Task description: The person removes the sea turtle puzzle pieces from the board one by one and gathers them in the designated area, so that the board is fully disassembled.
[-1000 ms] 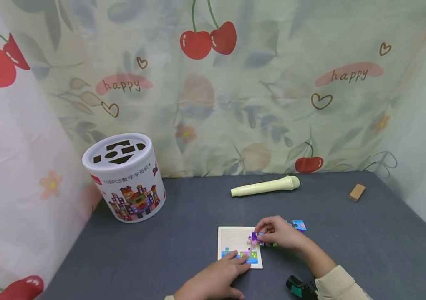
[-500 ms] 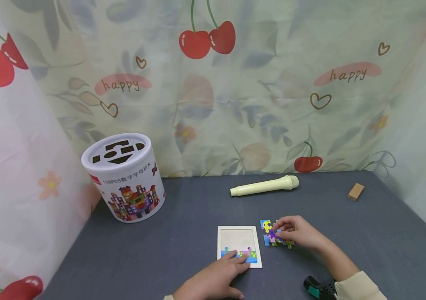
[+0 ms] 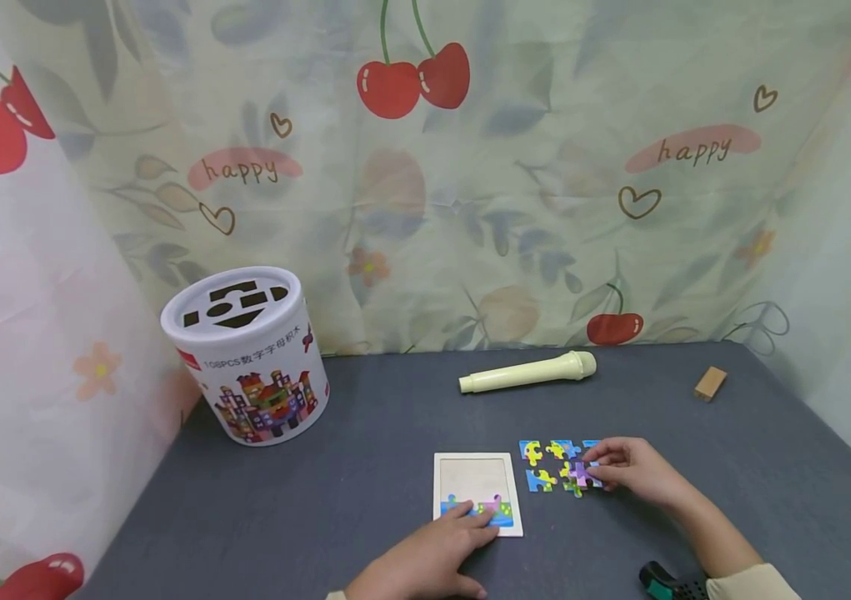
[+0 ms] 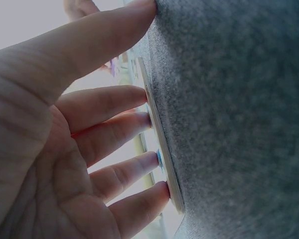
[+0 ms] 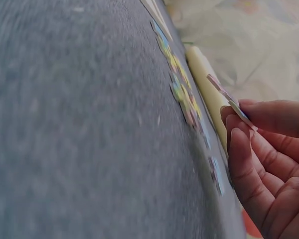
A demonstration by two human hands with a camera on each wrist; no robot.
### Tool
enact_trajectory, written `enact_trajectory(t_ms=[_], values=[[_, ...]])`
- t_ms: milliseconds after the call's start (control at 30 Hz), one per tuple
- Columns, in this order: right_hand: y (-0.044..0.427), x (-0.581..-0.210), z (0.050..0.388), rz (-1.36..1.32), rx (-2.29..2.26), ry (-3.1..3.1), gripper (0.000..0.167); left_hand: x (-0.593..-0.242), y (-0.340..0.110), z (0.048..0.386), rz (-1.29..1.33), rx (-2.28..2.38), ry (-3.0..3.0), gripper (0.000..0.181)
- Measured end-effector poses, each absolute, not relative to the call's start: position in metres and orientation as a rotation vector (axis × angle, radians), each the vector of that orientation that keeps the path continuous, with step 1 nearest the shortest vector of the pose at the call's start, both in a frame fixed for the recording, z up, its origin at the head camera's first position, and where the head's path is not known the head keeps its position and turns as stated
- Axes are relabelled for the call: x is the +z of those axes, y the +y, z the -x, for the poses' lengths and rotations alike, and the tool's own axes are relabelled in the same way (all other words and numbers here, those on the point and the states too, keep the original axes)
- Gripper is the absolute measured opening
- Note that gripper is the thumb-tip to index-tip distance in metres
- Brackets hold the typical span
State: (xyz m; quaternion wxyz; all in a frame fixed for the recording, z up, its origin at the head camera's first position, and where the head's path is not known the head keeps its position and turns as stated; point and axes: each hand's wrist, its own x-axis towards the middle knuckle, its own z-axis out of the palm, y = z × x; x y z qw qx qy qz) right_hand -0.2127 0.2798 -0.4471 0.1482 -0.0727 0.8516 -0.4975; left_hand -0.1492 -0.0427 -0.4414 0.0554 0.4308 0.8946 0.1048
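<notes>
My left hand (image 3: 436, 554) rests its spread fingertips on the lower edge of a pale wooden puzzle tray (image 3: 517, 521); the left wrist view shows several fingertips touching the tray's rim (image 4: 162, 134). Blue, green and pink puzzle pieces (image 3: 498, 508) lie along the tray's bottom, partly covered by the fingers. To the right of the tray, my right hand (image 3: 638, 471) pinches a purple jigsaw piece (image 3: 579, 473) between thumb and fingers. The right wrist view has this piece (image 5: 229, 99) edge-on, held above the table. Loose pieces (image 3: 541, 481) lie under and beside it.
A cream toy microphone (image 3: 530, 373) lies behind the pieces. At the far right sits a small wooden block (image 3: 710, 383). A white cylindrical block bucket (image 3: 252, 358) stands at back left. A black device (image 3: 668, 583) shows by the right sleeve. Patterned curtain encloses the dark table.
The right hand has moved rightward from the tray's right edge, carrying the purple jigsaw piece over the loose pieces. More loose pieces now show. The left hand stays on the tray.
</notes>
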Motion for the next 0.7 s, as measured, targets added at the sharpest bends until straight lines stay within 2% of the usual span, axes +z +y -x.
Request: enact_trajectory(t_ms=[700], values=[[0.306,-0.456,0.207,0.038,-1.393,2.499,0.037,-0.44,-0.045,0.152,-1.295,0.299,2.66,0.067]])
